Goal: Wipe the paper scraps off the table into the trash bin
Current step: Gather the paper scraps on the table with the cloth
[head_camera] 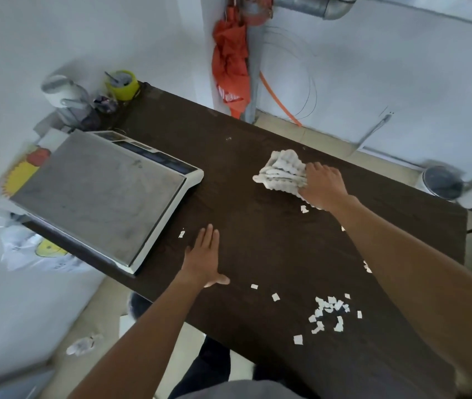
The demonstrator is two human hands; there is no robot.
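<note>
Paper scraps (328, 311) lie mostly in a loose cluster near the surface's (229, 174) near edge, with strays toward the right edge. The right hand (322, 185) is clamped on a crumpled white cloth (282, 174) toward the far edge, probably to sweep across the scraps. The cloth's long axis runs roughly along that edge, its free end pointing away from the hand toward the scale (99, 194). The left hand (204, 259) lies flat, fingers spread, seemingly bracing. The trash bin (442, 182) stands beyond the far right corner.

So the scale (99, 194) sits on the tabletop (257, 246) just left of the left hand (204, 259). Cloth (282, 172) is under the right hand (322, 187), and most paper scraps (328, 311) lie between both forearms, nearer than either hand. The bin (442, 182) stands off the tabletop's edge, right of the right hand.
</note>
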